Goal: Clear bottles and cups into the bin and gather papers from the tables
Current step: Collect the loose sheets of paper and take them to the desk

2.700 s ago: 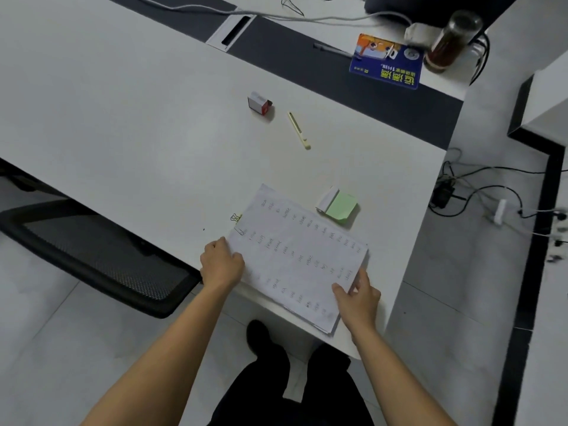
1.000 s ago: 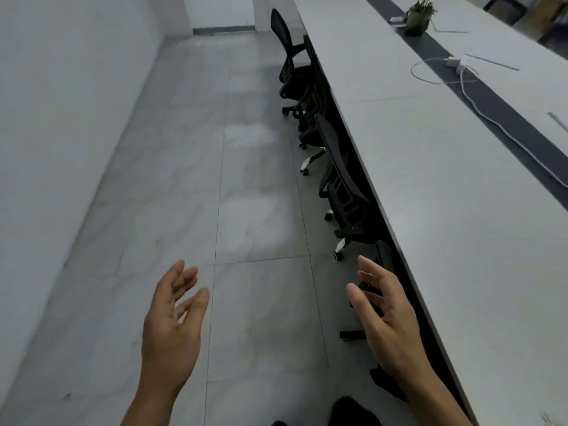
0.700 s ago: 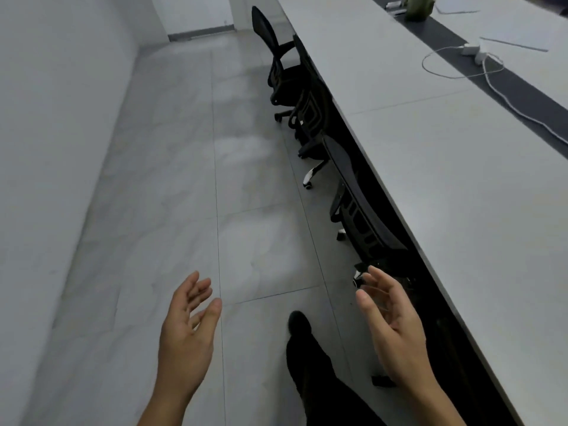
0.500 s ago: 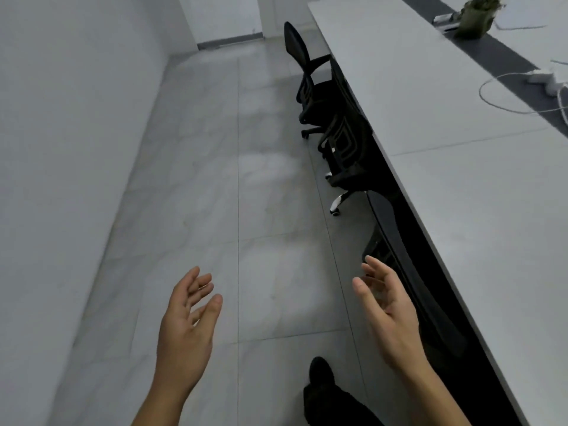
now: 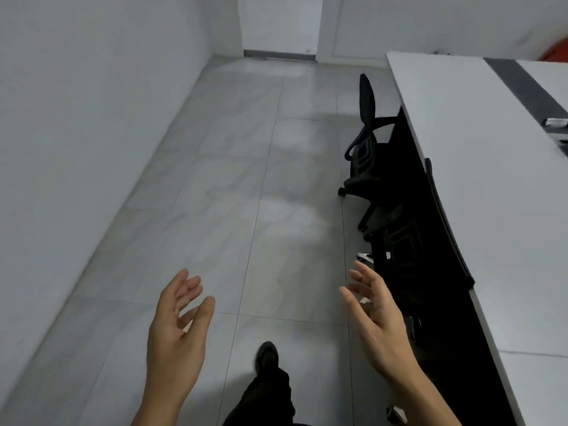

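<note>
Hands float out in front, both spread and holding nothing: the left hand over the floor, the right hand close to the black chairs. No bottle, cup, paper or bin shows here. The long white counter lies off to the right. Its long side runs away from the person toward the far wall, so the right hand is the nearer one. One small pale thing sits by the dark strip on the counter (cut off by the picture edge, too blurry to name). The black chairs hide what is under the counter's near edge
</note>
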`<state>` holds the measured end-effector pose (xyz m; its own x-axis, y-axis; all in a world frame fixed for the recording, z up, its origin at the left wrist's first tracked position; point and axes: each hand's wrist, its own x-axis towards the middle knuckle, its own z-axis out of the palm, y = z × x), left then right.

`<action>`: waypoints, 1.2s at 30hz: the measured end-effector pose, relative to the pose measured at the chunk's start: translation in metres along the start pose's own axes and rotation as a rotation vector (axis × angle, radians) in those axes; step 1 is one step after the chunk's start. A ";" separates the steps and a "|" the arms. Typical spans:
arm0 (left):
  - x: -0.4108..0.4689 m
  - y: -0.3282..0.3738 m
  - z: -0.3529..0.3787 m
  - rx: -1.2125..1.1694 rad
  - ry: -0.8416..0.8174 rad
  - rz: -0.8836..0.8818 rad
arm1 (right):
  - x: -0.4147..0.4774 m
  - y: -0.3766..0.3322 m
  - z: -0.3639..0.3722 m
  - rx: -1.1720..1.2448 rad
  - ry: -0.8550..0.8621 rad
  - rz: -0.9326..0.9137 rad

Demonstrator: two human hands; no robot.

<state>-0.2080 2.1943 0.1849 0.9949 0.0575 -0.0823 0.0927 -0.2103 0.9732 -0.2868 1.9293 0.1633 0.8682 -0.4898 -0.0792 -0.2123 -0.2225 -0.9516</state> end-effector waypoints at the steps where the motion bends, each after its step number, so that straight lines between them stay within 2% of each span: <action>1: 0.037 0.014 0.014 0.002 -0.024 0.017 | 0.033 -0.012 0.002 0.002 0.013 0.000; 7: 0.241 0.096 0.114 0.042 -0.188 0.124 | 0.222 -0.065 -0.005 0.016 0.170 -0.033; 12: 0.391 0.111 0.216 0.076 -0.288 0.134 | 0.373 -0.050 0.000 0.060 0.294 0.031; 17: 0.547 0.131 0.331 0.116 -0.306 0.126 | 0.563 -0.032 -0.004 0.113 0.301 0.087; 21: 0.672 0.197 0.403 0.120 -0.287 0.210 | 0.725 -0.074 -0.021 0.117 0.292 0.038; 25: 0.770 0.238 0.462 0.076 -0.247 0.221 | 0.857 -0.105 -0.034 0.111 0.252 0.005; 28: 0.838 0.242 0.508 0.046 -0.224 0.199 | 0.943 -0.111 -0.035 0.091 0.242 0.008; 32: 0.951 0.229 0.589 0.057 -0.281 0.162 | 1.071 -0.091 -0.033 0.079 0.290 0.045; 36: 1.083 0.255 0.680 0.062 -0.356 0.168 | 1.205 -0.092 -0.042 0.073 0.384 0.079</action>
<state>0.9196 1.5389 0.1979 0.9465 -0.3227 -0.0026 -0.0817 -0.2474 0.9655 0.7597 1.3242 0.1677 0.6167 -0.7856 -0.0496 -0.2272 -0.1173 -0.9667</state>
